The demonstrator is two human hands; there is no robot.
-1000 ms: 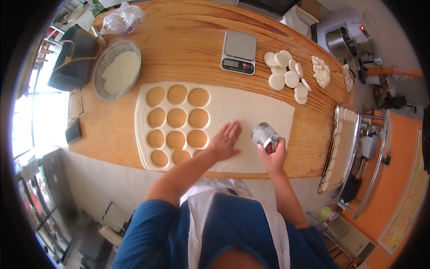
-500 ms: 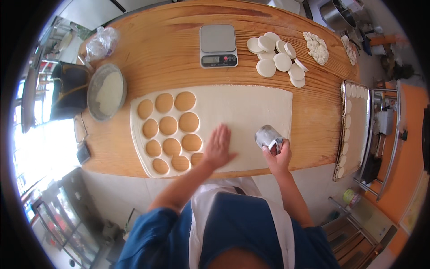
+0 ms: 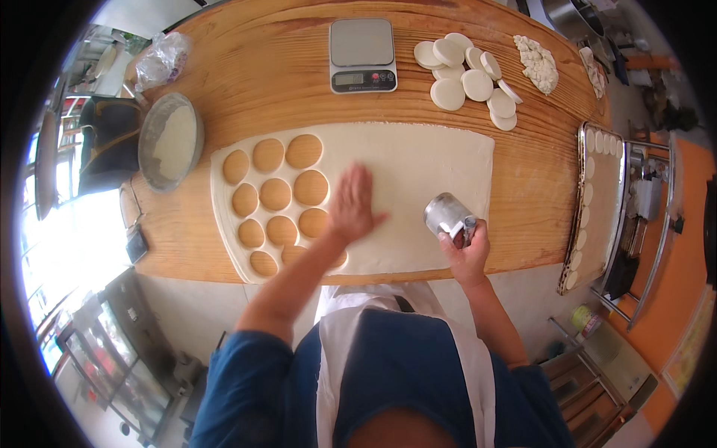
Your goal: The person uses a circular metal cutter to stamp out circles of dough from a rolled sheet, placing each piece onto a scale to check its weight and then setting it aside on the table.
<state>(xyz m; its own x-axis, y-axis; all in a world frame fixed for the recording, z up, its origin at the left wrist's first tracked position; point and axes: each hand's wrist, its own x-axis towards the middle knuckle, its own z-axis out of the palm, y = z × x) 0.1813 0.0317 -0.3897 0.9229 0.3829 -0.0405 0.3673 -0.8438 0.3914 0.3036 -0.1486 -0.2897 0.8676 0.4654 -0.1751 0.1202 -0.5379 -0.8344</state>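
A wide sheet of rolled dough [image 3: 426,164] lies across the near part of the wooden table. Rows of round holes in its left part show the wood beneath. My left hand [image 3: 355,201] rests flat on the dough just right of these holes, fingers stretched out and holding nothing. In my right hand [image 3: 469,250] is a metal cup with a handle [image 3: 446,213], gripped by that handle and tilted over the right part of the sheet. Whether the cup touches the dough, and what is inside it, I cannot tell. My left forearm hides some of the lowest holes.
Beyond the sheet sit a kitchen scale [image 3: 362,45], a heap of round dough discs [image 3: 476,85] and a lump of dough scraps [image 3: 536,63]. A bowl of white flour [image 3: 196,145] and a crumpled plastic bag [image 3: 164,61] are at the left. A tray [image 3: 603,201] holding discs borders the right end.
The whole view has shifted, so the table sits higher in it. My left hand has slid farther forward over the dough. My right hand still holds the cup near the same spot.
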